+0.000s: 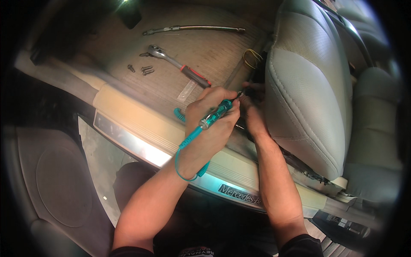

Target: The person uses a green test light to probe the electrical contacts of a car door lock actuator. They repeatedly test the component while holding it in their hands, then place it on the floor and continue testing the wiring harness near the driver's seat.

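My left hand [215, 133] is closed around a teal circuit tester [219, 113], with its tip pointing away toward the seat's lower edge. A teal coiled cord [186, 143] trails from the tester over my left wrist. Close beside the tip, my right hand [254, 116] reaches in at the base of the grey leather seat [306, 94]. Its fingers are bent around something dark, partly hidden in shadow. Both hands nearly meet there, and whether the tip touches the dark piece cannot be made out.
On the carpeted car floor lie a ratchet [171, 61] with a red and black handle, a long metal bar [201, 28] and several bolts [147, 70]. A yellow wire loop [252, 58] sits by the seat. The door sill [139, 141] runs beneath my forearms; the door panel [60, 184] stands left.
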A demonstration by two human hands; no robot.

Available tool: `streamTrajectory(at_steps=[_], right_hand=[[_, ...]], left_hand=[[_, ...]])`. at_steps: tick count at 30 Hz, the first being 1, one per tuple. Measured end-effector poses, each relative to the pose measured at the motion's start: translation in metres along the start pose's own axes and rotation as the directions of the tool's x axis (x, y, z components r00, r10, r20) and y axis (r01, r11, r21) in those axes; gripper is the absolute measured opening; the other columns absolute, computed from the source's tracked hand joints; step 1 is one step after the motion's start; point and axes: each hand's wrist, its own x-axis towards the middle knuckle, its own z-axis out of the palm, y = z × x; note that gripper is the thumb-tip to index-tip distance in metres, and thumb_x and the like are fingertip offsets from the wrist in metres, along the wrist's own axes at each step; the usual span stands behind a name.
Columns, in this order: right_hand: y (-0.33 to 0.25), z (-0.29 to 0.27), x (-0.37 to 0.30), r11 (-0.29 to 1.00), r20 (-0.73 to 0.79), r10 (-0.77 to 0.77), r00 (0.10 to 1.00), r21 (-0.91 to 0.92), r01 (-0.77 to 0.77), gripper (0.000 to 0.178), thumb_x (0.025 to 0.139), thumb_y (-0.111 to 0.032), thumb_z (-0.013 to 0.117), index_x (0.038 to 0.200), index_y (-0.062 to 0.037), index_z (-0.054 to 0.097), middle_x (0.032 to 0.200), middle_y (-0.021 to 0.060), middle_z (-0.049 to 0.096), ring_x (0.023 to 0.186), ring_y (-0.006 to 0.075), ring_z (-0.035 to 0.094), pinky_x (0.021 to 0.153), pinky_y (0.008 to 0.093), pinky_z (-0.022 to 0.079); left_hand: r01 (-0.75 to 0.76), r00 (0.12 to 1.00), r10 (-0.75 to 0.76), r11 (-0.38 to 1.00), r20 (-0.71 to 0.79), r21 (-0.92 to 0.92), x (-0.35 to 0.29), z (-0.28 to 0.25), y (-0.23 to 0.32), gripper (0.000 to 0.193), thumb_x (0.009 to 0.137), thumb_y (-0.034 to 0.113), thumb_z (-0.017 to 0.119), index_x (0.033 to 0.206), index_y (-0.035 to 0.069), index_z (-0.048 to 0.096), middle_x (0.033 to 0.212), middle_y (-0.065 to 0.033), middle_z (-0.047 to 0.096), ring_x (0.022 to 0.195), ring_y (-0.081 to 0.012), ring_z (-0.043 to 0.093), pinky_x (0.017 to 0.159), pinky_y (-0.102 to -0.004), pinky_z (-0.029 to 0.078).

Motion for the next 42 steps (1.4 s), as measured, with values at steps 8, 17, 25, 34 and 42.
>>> streamTrajectory(at_steps=[8,17,25,34,42], right_hand=[[0.008,0.001,0.003,0.999,-0.013,-0.025,1.000,0.029,0.025,0.032,0.091,0.001,0.071,0.119,-0.0041,0.056,0.121,0.0119,0.068,0.112,0.0205,0.063,0.097,0.0359,0.051],[-0.012,0.000,-0.003,0.991,0.003,0.075,0.997,0.113,-0.075,0.034,0.089,0.005,0.068,0.119,-0.0031,0.055,0.119,0.0133,0.067,0.108,0.0211,0.064,0.095,0.0362,0.052],[-0.010,-0.001,-0.002,0.987,0.036,0.074,0.997,0.143,-0.078,0.035,0.086,0.008,0.065,0.118,-0.0033,0.055,0.119,0.0129,0.066,0.108,0.0209,0.063,0.096,0.0360,0.052],[-0.016,-0.001,-0.004,0.984,0.049,0.102,0.994,0.142,-0.108,0.035,0.086,0.009,0.063,0.117,-0.0033,0.054,0.119,0.0128,0.066,0.108,0.0208,0.063,0.096,0.0361,0.051],[-0.012,0.000,-0.005,0.988,0.025,0.101,0.995,0.113,-0.104,0.031,0.086,0.005,0.066,0.115,-0.0033,0.059,0.113,0.0107,0.066,0.106,0.0200,0.063,0.094,0.0349,0.051]], left_hand=[[0.092,0.995,-0.088,0.990,0.047,-0.103,0.002,-0.007,0.007,0.009,0.089,-0.001,0.072,0.098,-0.004,0.069,0.086,-0.0104,0.067,0.075,-0.0096,0.063,0.065,-0.0258,0.050],[0.007,0.999,-0.004,0.999,0.052,-0.048,0.005,-0.003,0.002,0.009,0.089,-0.001,0.071,0.097,-0.003,0.068,0.087,-0.0111,0.066,0.074,-0.0121,0.062,0.067,-0.0274,0.051],[-0.037,0.997,0.037,0.999,0.064,0.006,0.007,-0.002,-0.002,0.011,0.087,0.001,0.072,0.098,-0.003,0.069,0.086,-0.0136,0.066,0.073,-0.0170,0.064,0.068,-0.0300,0.052],[0.004,0.996,-0.008,0.999,0.083,0.053,0.006,-0.002,0.005,0.012,0.088,0.003,0.072,0.099,-0.002,0.069,0.089,-0.0164,0.068,0.081,-0.0212,0.068,0.072,-0.0326,0.054],[-0.152,0.987,0.140,0.975,0.082,0.165,0.008,0.003,-0.002,0.013,0.086,0.005,0.073,0.097,0.001,0.068,0.091,-0.0189,0.070,0.086,-0.0362,0.069,0.075,-0.0415,0.056]])
